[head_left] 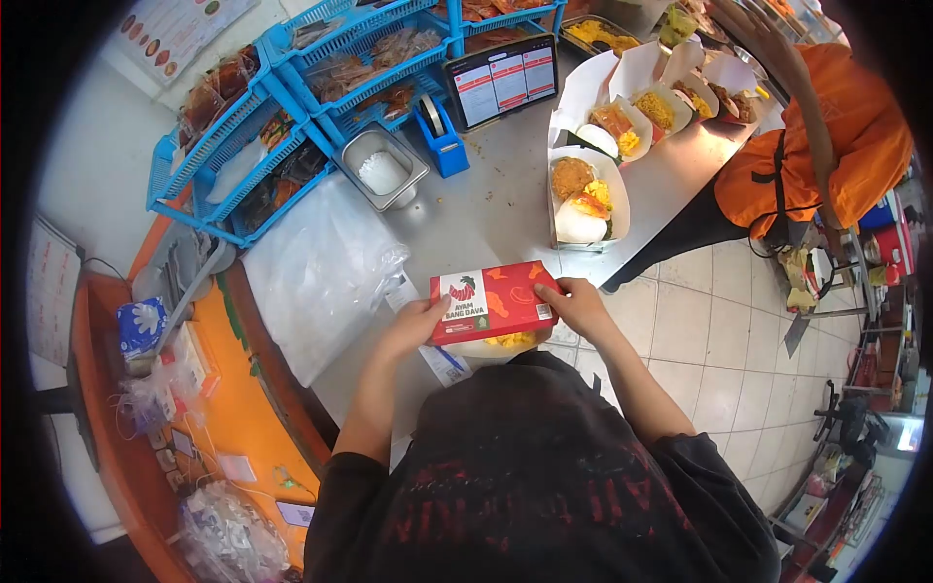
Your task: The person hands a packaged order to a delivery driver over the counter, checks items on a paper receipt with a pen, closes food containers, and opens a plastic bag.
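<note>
A red printed cardboard food box (498,299) with a white label is in front of my body, at the metal counter's near end. My left hand (418,325) grips its left end, and my right hand (580,306) holds the right end with the thumb on top. Yellow food (515,339) shows just below the box's near edge; whether it lies in this box or another one, I cannot tell. Ahead to the right stands an open food box (618,228) with a fried patty, rice and yellow bits. Paper slips (442,361) lie by my left hand.
Several open food boxes (661,109) line the counter's right side, near a person in an orange top (865,136). To the left are plastic bags (321,277), a metal tub (382,173), a tape dispenser (442,141), a tablet (505,83) and blue baskets (262,175).
</note>
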Demonstrator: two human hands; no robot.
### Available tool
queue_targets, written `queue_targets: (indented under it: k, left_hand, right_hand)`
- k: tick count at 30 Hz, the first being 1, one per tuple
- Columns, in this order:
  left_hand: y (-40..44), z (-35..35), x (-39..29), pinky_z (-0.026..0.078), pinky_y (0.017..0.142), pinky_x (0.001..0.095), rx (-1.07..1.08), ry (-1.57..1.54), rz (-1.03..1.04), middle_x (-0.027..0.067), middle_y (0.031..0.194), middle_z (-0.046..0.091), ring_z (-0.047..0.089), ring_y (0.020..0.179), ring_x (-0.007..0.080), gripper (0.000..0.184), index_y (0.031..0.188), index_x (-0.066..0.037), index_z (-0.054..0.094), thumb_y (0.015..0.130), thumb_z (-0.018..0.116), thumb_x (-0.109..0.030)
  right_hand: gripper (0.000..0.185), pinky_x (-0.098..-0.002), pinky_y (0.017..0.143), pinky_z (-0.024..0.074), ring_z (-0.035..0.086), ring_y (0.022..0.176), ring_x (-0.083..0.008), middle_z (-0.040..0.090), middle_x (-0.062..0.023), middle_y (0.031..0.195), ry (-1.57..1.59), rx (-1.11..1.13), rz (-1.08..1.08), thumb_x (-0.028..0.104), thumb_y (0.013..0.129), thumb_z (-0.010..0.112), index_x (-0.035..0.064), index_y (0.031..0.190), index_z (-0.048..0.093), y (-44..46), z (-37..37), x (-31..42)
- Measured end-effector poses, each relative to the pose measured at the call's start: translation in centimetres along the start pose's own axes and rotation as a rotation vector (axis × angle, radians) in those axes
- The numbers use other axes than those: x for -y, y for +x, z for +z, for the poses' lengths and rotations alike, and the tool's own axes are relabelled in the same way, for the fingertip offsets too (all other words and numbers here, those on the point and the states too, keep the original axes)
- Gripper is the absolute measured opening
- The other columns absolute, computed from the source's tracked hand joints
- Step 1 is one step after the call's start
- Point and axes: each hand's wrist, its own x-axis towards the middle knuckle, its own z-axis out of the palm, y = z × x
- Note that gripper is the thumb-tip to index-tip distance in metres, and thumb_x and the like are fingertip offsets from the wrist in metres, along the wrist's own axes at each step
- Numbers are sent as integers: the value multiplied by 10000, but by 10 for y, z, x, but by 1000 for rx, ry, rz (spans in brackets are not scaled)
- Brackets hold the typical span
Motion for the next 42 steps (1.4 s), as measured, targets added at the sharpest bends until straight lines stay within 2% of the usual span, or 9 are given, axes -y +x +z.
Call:
queue_targets:
  k: [4,7,11,22,28,30,34,38,42]
  left_hand:
    - [0,6,7,455,813,290,16,-67,79,133,985,643,607,893,178,488,1091,58,575,916,455,-382]
    - [-1,24,27,416,902,295,-220,-39,301,169,1084,607,554,1045,238,457,1153,34,550,908,476,-344]
    - [-37,13,27,379,976,347,-424,484,1027,181,1216,543,423,1233,331,350,1160,-42,583,827,606,-147]
    - [-18,29,63,391,971,427,-326,467,1106,136,1231,541,376,1253,393,309,989,-48,661,698,729,-128]
    - [-23,58,4,400,926,445,-562,750,1126,100,1011,602,509,1089,354,200,768,-40,620,664,726,-174]
    - [-1,65,6,397,894,434,-331,755,1251,92,931,590,531,1014,313,168,717,-49,586,664,697,-164]
    - [15,69,12,404,883,418,-456,622,1284,81,897,583,536,985,288,132,687,-53,561,647,676,-102]
    - [29,67,11,405,877,421,-368,533,1160,84,884,546,527,918,286,143,724,-42,546,615,638,-57]
    - [31,67,8,408,865,418,-342,396,1176,87,882,544,527,927,289,172,721,-36,539,593,652,-19]
  right_hand:
    - [510,-379,774,466,620,843,-325,638,-236,869,19,88,88,439,854,516,-47,951,636,-4,13,4]
    - [569,-429,993,322,340,1240,-391,426,-277,1262,-59,68,36,410,873,505,-20,1242,455,-2,26,-18]
    - [414,-389,925,417,511,1113,-361,447,-254,1279,-123,-378,-568,217,831,608,16,1187,551,-41,17,-22]
    - [410,-322,753,515,620,901,-302,427,-215,1318,-275,-221,-731,33,737,679,59,1138,597,-41,29,-51]
    - [281,-371,865,468,535,1036,-349,532,-191,1195,-536,-298,-708,35,706,659,46,987,653,-42,19,-2]
    - [206,-401,904,440,478,1110,-370,557,-176,1134,-609,-290,-669,56,707,628,33,909,656,-36,22,30]
    - [158,-380,854,451,503,1081,-346,557,-189,1113,151,-78,-493,123,788,602,25,903,647,45,52,78]
    - [222,-405,765,468,574,929,-315,593,-193,1017,295,-782,-532,194,838,568,-7,909,629,202,98,91]
    - [244,-380,756,464,599,836,-281,610,-191,960,26,-772,-419,221,841,584,-6,913,639,275,92,105]
